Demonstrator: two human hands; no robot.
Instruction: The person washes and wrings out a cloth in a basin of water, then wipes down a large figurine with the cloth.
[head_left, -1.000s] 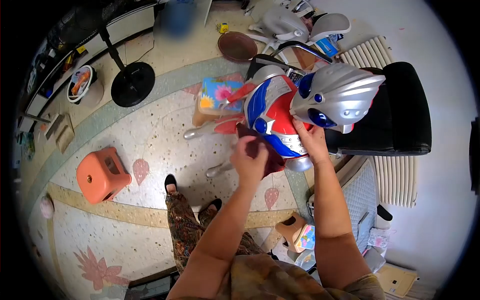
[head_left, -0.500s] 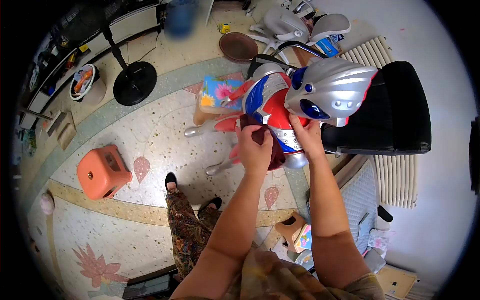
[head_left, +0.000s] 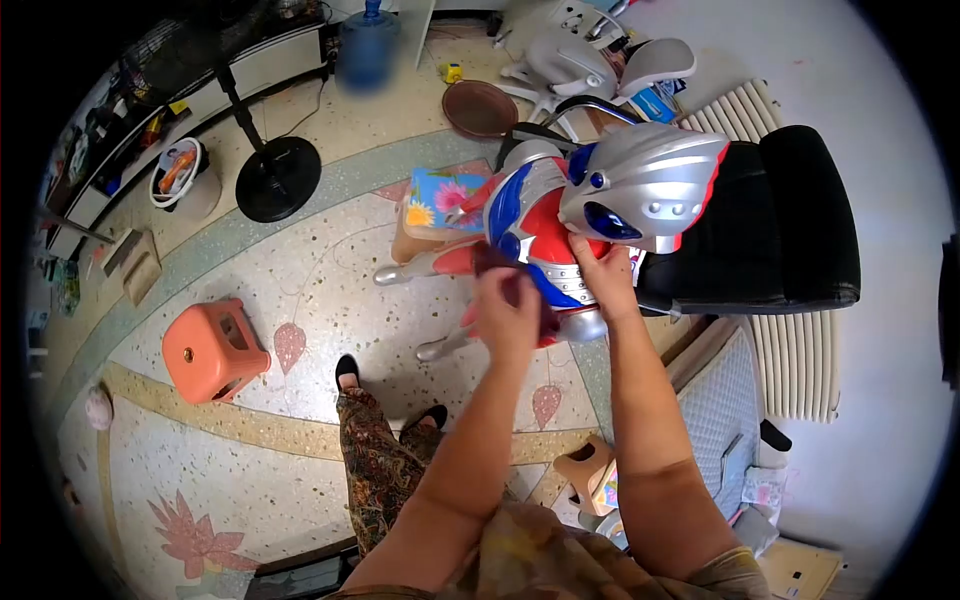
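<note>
A large silver, red and blue toy superhero figure [head_left: 650, 185] leans on a black office chair, its legs stretched toward the left. My right hand [head_left: 606, 275] grips it below the head, thumb on the red chest. In my left hand [head_left: 508, 308], slightly blurred, is a dark red cloth [head_left: 490, 259], bunched against the figure's chest and waist. The fingers are closed round the cloth, and part of it is hidden behind the hand.
The black chair [head_left: 810, 220] stands against a white radiator [head_left: 795, 365]. Behind the figure's arm is a flower-topped stool [head_left: 425, 190]. An orange stool [head_left: 205, 350], a fan base [head_left: 278, 178], a bin [head_left: 190, 185] and a brown basin [head_left: 480, 108] stand on the floor.
My left hand has shifted slightly downward with the cloth along the figure's front. The figure's head has moved a little left, my right hand still on it. The whole view has shifted slightly.
</note>
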